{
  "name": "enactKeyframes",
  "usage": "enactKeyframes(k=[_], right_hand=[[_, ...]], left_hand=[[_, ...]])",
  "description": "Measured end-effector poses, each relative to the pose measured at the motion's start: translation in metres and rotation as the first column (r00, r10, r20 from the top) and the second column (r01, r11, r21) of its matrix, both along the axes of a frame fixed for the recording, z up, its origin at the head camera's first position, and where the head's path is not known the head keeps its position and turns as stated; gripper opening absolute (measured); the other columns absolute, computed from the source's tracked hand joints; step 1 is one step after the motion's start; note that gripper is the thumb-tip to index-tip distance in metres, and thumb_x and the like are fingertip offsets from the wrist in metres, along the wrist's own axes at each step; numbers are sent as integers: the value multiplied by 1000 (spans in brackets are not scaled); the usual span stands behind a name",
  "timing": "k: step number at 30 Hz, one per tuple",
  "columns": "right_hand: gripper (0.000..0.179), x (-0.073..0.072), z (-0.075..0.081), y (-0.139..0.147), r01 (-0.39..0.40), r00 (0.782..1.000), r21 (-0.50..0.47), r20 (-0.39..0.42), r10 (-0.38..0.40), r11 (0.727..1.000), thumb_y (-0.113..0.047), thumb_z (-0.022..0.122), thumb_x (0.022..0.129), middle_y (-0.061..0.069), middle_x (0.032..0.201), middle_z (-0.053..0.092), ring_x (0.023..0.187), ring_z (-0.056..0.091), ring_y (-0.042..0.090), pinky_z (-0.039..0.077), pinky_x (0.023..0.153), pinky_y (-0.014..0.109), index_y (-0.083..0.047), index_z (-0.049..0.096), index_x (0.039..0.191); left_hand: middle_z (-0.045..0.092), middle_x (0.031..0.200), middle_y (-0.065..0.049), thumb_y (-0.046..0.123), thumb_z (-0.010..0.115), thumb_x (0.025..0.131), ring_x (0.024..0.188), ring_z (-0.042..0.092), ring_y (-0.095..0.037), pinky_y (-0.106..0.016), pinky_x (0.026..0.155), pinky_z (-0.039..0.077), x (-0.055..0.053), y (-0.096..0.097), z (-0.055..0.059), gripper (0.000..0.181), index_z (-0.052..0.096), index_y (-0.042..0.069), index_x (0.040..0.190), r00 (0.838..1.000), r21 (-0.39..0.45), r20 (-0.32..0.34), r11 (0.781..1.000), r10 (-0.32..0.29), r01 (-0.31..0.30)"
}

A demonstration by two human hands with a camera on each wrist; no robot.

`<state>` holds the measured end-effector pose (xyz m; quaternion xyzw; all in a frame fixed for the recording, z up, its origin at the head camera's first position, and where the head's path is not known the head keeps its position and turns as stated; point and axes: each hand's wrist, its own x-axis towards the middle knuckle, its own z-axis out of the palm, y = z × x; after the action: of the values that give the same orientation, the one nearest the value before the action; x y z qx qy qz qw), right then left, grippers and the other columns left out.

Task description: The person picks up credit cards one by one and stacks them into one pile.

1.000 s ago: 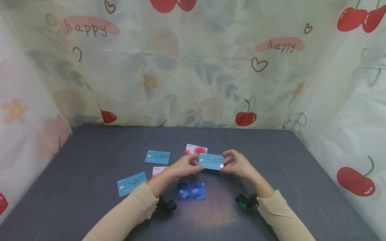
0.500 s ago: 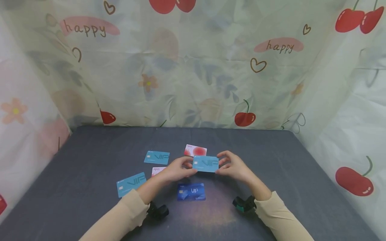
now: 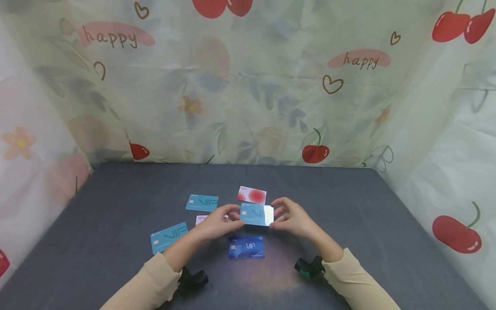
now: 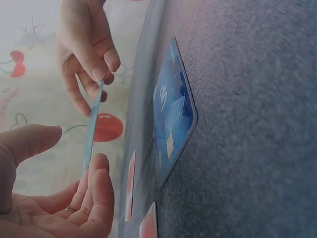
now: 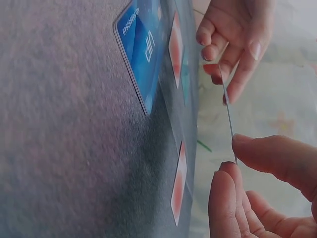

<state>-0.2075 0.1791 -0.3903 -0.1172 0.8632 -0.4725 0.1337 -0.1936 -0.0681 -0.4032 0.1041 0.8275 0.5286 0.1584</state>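
A light-blue VIP card [image 3: 252,214] is held above the table, its right end bright with glare. My right hand [image 3: 296,220] pinches that end between thumb and fingers, as the right wrist view confirms. At the other end my left hand [image 3: 218,223] has its fingers at the card's edge. Its thumb [image 4: 39,141] stands apart from the card in the left wrist view. Beneath the hands lies a dark-blue VIP card [image 3: 246,248]. A pink-and-white card [image 3: 252,195] lies just behind the held one.
Two more light-blue cards lie on the left, one farther back [image 3: 202,202] and one nearer [image 3: 168,237]. Another pink card [image 3: 201,219] is mostly hidden by my left hand. Patterned curtains [image 3: 248,107] enclose the dark table [image 3: 348,193] at the back and sides.
Both hands and the light-blue card have moved left and slightly nearer. Glare has appeared on the card's right part, and my left thumb has come off its edge. The cards on the table stay put.
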Motion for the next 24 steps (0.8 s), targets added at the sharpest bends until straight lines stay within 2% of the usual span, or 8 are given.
enactKeyframes(k=[4, 11, 17, 24], right_hand=[[55, 1, -1, -3, -23, 1000, -8, -14, 23, 1000, -4, 73, 76, 18, 98, 58, 78, 66, 15, 54, 72, 28, 3, 45, 122], [55, 4, 0, -9, -34, 999, -21, -3, 34, 999, -4, 72, 77, 18, 99, 58, 78, 66, 15, 54, 72, 28, 3, 44, 123], [54, 5, -1, -12, -33, 999, -7, -1, 33, 999, -6, 73, 77, 15, 100, 57, 78, 65, 15, 54, 73, 29, -1, 45, 123], [54, 7, -1, -14, -51, 998, -4, 19, 51, 999, -10, 73, 78, 15, 103, 56, 79, 63, 14, 54, 75, 29, -3, 45, 124]], left_hand=[[59, 109, -9, 26, 68, 84, 89, 59, -15, -31, 78, 51, 1, -4, 0, 57, 46, 6, 133, 1000, -2, -16, 1000, 9, -9], [59, 108, -12, 22, 68, 84, 89, 60, -16, -28, 75, 51, 3, -11, -1, 60, 42, 5, 135, 999, 12, -52, 1000, -8, 9], [60, 104, -10, 22, 70, 82, 87, 59, -14, -29, 76, 53, 4, -13, -1, 61, 43, 9, 135, 995, -36, -98, 999, -2, -1], [59, 100, -10, 18, 71, 82, 82, 57, -12, -27, 74, 54, 7, -17, -1, 61, 43, 7, 135, 992, -50, -123, 998, -32, 26]])
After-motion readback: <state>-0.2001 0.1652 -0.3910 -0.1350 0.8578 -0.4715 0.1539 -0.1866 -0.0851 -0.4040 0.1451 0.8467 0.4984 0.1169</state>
